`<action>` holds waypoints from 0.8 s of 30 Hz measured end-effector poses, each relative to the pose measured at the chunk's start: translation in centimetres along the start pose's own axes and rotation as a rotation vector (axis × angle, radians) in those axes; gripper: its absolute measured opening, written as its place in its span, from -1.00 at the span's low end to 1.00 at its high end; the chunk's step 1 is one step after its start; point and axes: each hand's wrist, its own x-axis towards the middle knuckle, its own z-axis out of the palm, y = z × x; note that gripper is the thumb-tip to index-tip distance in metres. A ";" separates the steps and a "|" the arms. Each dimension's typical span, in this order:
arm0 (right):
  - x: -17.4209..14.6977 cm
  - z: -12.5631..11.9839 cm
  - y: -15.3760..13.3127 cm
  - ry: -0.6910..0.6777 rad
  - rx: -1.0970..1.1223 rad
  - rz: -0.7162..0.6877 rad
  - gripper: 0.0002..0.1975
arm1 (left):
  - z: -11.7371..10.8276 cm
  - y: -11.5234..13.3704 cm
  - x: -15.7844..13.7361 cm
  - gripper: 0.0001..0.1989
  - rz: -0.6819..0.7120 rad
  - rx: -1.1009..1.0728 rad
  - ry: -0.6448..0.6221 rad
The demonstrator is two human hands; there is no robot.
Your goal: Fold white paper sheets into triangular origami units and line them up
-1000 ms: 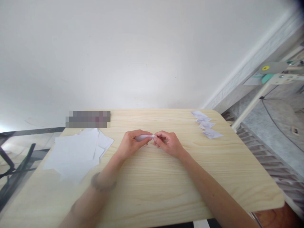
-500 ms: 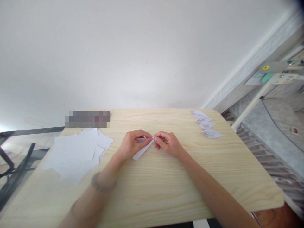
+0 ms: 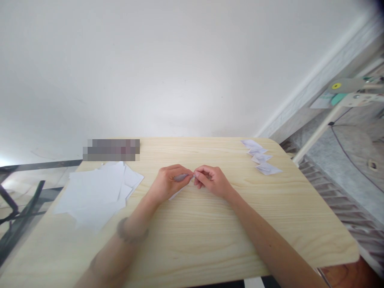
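Observation:
A narrow folded piece of white paper (image 3: 177,193) is held over the middle of the table, mostly covered by my left hand (image 3: 171,182). The thumb and fingertips of that hand pinch it near its right-hand tip. My right hand (image 3: 211,182) meets the left at this tip, its thumb and index finger pinched on the end of the paper. The lower end of the paper slants down to the left below my left thumb. The exact fold at the tip is too small to make out.
Loose white paper sheets (image 3: 93,192) lie in an untidy pile on the left of the wooden table (image 3: 204,240). Several folded paper shapes (image 3: 268,169) stand in an overlapping row at the back right. A pixelated dark object (image 3: 111,150) sits at the back left. A wall (image 3: 186,72) rises behind.
My left hand has tilted the folded paper, so less of its lower part shows now. Both hands stay at the tip, almost in the same place.

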 end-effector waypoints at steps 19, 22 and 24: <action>0.1 -0.5 0.4 0.194 -0.136 -0.040 -0.79 | -0.2 -0.7 0.2 -0.62 -0.426 -0.342 -0.073; 0.2 -0.9 0.5 0.263 -0.153 -0.049 -0.79 | -0.1 -1.0 0.4 -0.60 -0.440 -0.485 -0.069; 0.3 -1.1 0.5 0.274 -0.151 -0.054 -0.80 | -0.1 -1.1 0.5 -0.63 -0.427 -0.522 -0.053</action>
